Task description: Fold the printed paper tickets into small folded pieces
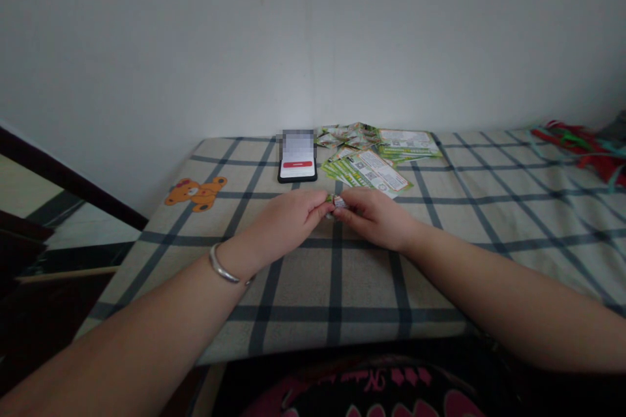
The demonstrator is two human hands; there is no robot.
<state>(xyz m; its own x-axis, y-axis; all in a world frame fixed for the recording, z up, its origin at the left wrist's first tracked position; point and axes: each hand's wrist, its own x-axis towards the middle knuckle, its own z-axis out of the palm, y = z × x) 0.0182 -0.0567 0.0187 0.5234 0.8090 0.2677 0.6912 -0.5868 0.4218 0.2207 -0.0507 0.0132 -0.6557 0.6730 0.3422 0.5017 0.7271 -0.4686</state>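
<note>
My left hand (298,215) and my right hand (374,215) meet just above the checked tablecloth, fingers closed. Between their fingertips they pinch a small folded leaflet (338,201), green and white with print; most of it is hidden by the fingers. Just beyond my hands lies a fanned stack of flat green-and-white leaflets (376,169). Behind it, against the wall, sits a pile of folded leaflets (345,137), with another flat stack of leaflets (409,143) to its right.
A phone (297,169) with a lit screen is left of the leaflets. An orange teddy-bear cutout (195,194) lies near the table's left edge. Red and green strips of cloth or cord (581,146) lie heaped at the far right. A white wall (313,39) borders the table's back.
</note>
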